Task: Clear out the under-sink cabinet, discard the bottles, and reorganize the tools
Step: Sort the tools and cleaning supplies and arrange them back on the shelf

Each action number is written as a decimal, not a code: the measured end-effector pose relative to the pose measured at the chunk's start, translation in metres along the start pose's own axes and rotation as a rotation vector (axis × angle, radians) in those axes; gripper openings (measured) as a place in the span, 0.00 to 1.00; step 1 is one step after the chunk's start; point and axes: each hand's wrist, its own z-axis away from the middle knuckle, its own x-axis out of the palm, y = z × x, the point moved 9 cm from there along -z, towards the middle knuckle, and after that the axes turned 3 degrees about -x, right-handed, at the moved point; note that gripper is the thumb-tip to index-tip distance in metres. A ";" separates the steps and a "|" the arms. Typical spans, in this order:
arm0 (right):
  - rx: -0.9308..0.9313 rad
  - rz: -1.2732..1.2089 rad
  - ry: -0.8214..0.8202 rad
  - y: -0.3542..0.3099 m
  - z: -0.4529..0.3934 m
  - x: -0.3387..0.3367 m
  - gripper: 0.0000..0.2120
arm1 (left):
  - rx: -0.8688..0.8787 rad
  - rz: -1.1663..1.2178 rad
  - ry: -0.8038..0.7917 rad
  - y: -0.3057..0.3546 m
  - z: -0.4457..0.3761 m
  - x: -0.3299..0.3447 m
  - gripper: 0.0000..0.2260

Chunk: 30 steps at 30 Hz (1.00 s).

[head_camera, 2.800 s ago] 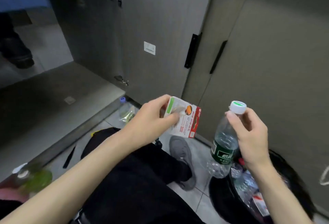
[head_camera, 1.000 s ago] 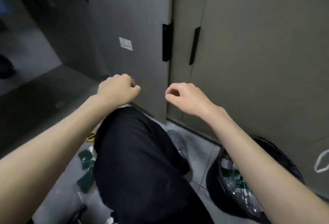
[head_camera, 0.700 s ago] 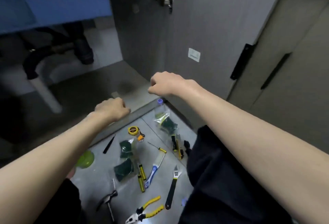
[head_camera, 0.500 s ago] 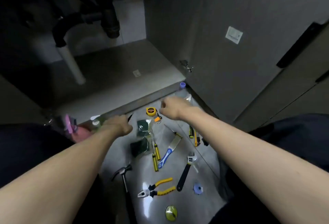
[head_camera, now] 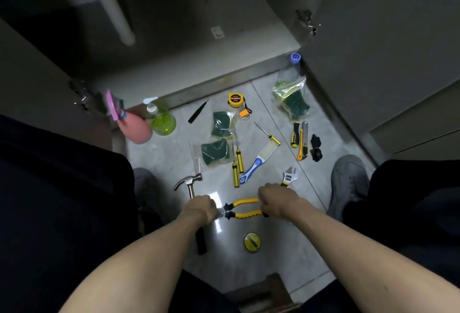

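Tools lie spread on the tiled floor in front of the open under-sink cabinet [head_camera: 189,46]. My left hand [head_camera: 199,209] is curled over the shaft of a hammer [head_camera: 188,181], whose black grip sticks out below my wrist. My right hand [head_camera: 275,200] is curled over the handle of an adjustable wrench [head_camera: 288,177], of which only the jaw shows. Yellow pliers [head_camera: 242,207] lie between my hands, and both hands touch their ends. A pink spray bottle [head_camera: 135,128] and a green one [head_camera: 161,121] stand at the left.
Further out lie a tape measure [head_camera: 235,99], bagged green sponges [head_camera: 215,153], small screwdrivers [head_camera: 236,165], a blue-handled scraper [head_camera: 256,160] and a utility knife [head_camera: 303,143]. A purple-capped bottle [head_camera: 295,57] stands by the open right door [head_camera: 373,38]. A white pipe [head_camera: 109,1] drops into the cabinet.
The carton and the water bottle have left my hands. My view swung from the bin down to the tools. Both hands dropped from near the cabinet edge onto the hammer and wrench.
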 end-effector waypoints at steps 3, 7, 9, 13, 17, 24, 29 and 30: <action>-0.041 -0.023 0.032 -0.018 -0.010 0.009 0.17 | -0.028 0.036 0.039 -0.009 0.001 0.018 0.19; -0.063 0.039 0.018 -0.037 -0.022 0.028 0.20 | -0.039 0.055 0.081 -0.014 -0.005 0.015 0.16; -0.035 0.059 0.029 -0.037 -0.027 0.029 0.18 | -0.028 0.074 0.123 -0.011 -0.014 0.000 0.14; -0.032 0.078 -0.040 -0.029 -0.037 0.031 0.18 | -0.014 0.221 0.378 -0.001 -0.028 -0.061 0.06; -0.050 0.056 -0.105 -0.021 -0.040 0.043 0.15 | 0.118 0.257 0.595 0.016 -0.048 -0.110 0.10; -0.068 -0.182 -0.034 -0.004 -0.055 0.023 0.09 | 0.151 0.056 0.356 0.022 -0.101 -0.109 0.31; -0.020 -0.383 0.352 0.014 -0.070 -0.058 0.08 | 0.239 0.064 0.475 0.013 -0.087 -0.107 0.24; -0.018 -0.440 0.416 0.017 -0.073 -0.071 0.07 | 0.306 0.058 0.508 0.016 -0.080 -0.110 0.22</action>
